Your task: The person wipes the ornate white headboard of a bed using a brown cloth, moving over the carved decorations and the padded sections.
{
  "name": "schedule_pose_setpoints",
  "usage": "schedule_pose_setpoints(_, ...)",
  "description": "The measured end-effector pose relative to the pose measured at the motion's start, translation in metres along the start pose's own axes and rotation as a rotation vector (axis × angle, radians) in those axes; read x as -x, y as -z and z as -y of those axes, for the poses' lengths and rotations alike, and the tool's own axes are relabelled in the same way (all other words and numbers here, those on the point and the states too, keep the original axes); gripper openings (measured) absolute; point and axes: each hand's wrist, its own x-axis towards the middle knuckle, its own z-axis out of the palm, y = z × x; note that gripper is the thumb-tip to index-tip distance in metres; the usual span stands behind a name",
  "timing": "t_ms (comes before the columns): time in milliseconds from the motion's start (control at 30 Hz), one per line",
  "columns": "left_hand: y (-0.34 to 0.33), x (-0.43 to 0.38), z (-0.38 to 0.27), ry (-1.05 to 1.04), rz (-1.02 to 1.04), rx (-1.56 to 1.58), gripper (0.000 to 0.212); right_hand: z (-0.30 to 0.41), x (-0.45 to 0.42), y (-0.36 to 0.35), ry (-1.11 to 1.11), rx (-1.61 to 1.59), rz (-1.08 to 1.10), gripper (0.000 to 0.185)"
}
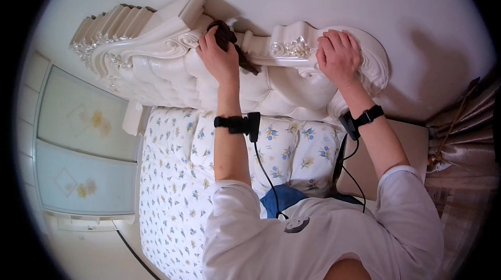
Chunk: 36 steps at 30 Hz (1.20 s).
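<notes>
My left hand (220, 57) holds a dark brown cloth (224, 34) against the top ledge of a cream carved headboard (168, 51). One end of the cloth hangs down over the ledge, to the right of my fingers. Further right, my right hand (339, 55) is curled over the rounded scroll at the headboard's end, fingertips partly hidden. Between both hands lies a stretch of glossy ledge with a pearly carved flower (298, 47). Below the ledge is tufted padding (254, 92), partly covered by my left forearm.
Under the headboard lies a bed (172, 186) with floral bedding and pillows (313, 147). A beige bedside cabinet (403, 151) stands at right, near a gathered curtain (462, 131). Black wrist straps (235, 124) trail cables towards my body. Glass-panelled doors (86, 112) are at left.
</notes>
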Motion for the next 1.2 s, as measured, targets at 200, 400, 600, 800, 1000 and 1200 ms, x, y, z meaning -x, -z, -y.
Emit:
schedule_pose_setpoints(200,-0.002,0.022,0.001,0.017,0.088,-0.023,0.049,0.000,-0.001,-0.002,0.001,0.002,0.005,0.013)
schedule_pose_setpoints(400,0.007,0.024,0.003,0.001,0.012,0.033,0.047,0.001,-0.001,0.001,0.002,-0.003,0.013,0.012)
schedule_pose_setpoints(600,0.002,0.031,0.009,0.203,-0.037,0.109,0.049,0.003,-0.003,0.003,-0.010,-0.003,0.010,0.011)
schedule_pose_setpoints(800,0.005,0.053,0.026,0.339,-0.016,0.237,0.049,0.000,-0.004,0.002,0.013,-0.024,-0.012,0.012)
schedule_pose_setpoints(1000,0.001,0.034,0.051,0.421,-0.122,0.361,0.048,0.008,-0.004,0.005,-0.010,-0.032,0.028,0.012)
schedule_pose_setpoints(1200,0.009,0.043,0.017,0.305,0.079,0.273,0.051,-0.003,0.002,-0.001,-0.016,-0.016,0.050,0.014)
